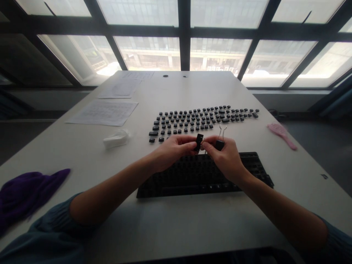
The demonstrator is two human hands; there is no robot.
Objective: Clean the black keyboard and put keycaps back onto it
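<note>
Above the back edge of a black keyboard (189, 179), my two hands meet. My left hand (180, 145) is closed, pinching a long black keycap (199, 142) on edge between thumb and fingers. Tucked in my right hand (224, 152) is a black binder clip (219, 144) with its silver wire handles pointing up. The thumb and forefinger of that hand pinch together at the keycap's right side; a thin wire-like bit shows there, too small to make out. Loose black keycaps (192, 119) lie in rows behind the keyboard. My hands and forearms hide part of the keyboard and some keycaps.
Left of the keycaps lie a crumpled white tissue-like item (117, 138) and paper sheets (103, 112). A purple cloth (30, 192) sits at the near left of the white table (115, 227). A pink hairbrush (282, 135) rests on the right. Windows stand beyond the table.
</note>
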